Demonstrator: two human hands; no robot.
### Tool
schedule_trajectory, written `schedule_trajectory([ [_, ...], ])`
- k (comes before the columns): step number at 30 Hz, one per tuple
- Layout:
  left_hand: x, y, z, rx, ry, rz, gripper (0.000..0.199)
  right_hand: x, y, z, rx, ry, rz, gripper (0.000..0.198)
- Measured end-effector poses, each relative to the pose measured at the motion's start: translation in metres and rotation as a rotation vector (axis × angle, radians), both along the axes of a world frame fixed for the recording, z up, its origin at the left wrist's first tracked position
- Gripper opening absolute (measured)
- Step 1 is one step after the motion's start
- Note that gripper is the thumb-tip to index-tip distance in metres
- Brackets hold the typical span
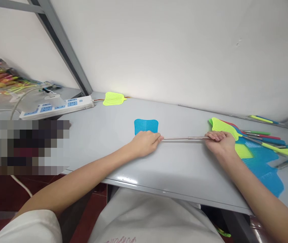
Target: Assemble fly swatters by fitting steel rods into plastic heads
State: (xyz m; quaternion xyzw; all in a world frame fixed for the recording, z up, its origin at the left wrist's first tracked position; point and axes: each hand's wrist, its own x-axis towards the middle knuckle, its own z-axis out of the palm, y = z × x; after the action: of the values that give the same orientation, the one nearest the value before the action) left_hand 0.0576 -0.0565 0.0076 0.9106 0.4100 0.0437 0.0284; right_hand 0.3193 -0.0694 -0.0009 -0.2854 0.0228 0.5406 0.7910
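A thin telescopic metal rod (184,138) stretches level between my two hands above the table. My left hand (147,142) is closed around its left end. Just beyond those fingers shows a blue mesh fly swatter head (146,125); its lower part is hidden, so whether it joins the rod cannot be seen. My right hand (219,141) is closed on the rod's other end, with the grip inside the palm hidden. Right beside that hand lies a pile of fly swatters, with a yellow-green head (223,127) on top and blue heads (267,172) below.
Handles of several colours (277,148) fan out at the right. Along the wall rests a long metal rod (209,110). Another yellow-green swatter head (113,99) lies at the back, near a white power strip (80,103). Colourful packaged items (2,79) sit far left.
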Motion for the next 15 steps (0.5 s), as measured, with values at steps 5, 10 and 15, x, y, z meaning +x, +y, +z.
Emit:
schedule_trajectory([
  [5, -0.0011, 0.0023, -0.0007, -0.020, -0.023, -0.001, 0.050, 0.0028, 0.0009, 0.0010, -0.026, -0.005, 0.025, 0.026],
  [10, -0.0013, 0.0038, -0.0008, -0.036, -0.044, -0.008, 0.051, 0.0032, 0.0019, 0.0021, -0.057, -0.023, 0.037, 0.025],
  [15, -0.0014, 0.0043, 0.0001, -0.064, -0.056, -0.008, 0.053, 0.0045, 0.0029, 0.0031, -0.083, -0.004, 0.049, 0.025],
])
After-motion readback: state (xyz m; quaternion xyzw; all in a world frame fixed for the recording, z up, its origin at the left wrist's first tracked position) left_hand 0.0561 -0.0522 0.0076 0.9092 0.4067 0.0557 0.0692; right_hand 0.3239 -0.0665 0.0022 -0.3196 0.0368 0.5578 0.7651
